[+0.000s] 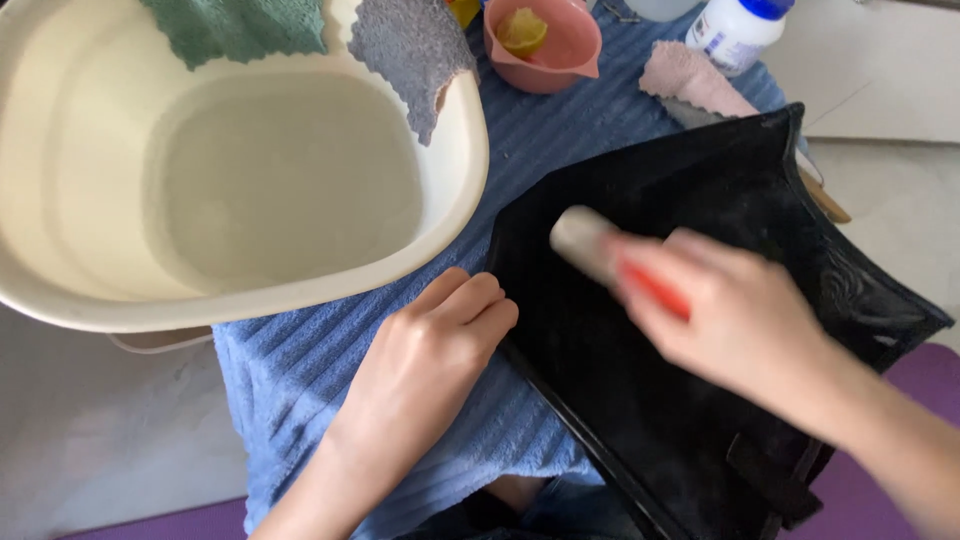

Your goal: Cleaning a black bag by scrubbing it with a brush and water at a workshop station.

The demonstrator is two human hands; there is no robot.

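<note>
I am pinning the flat black fabric bag with my left hand's curled, empty fingers while my right hand, closed around a red-handled pale brush, is scrubbing; short, even strokes should serve best.

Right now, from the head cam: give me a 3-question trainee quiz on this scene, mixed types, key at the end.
1. True or false: the right hand holds a brush over the black bag.
2. Which cloth hangs on the cream basin rim beside the grey cloth? A red, B green, C black.
3. What does the left hand press on?

Key
1. True.
2. B, the green cloth.
3. The bag's edge, on the blue towel.
</note>
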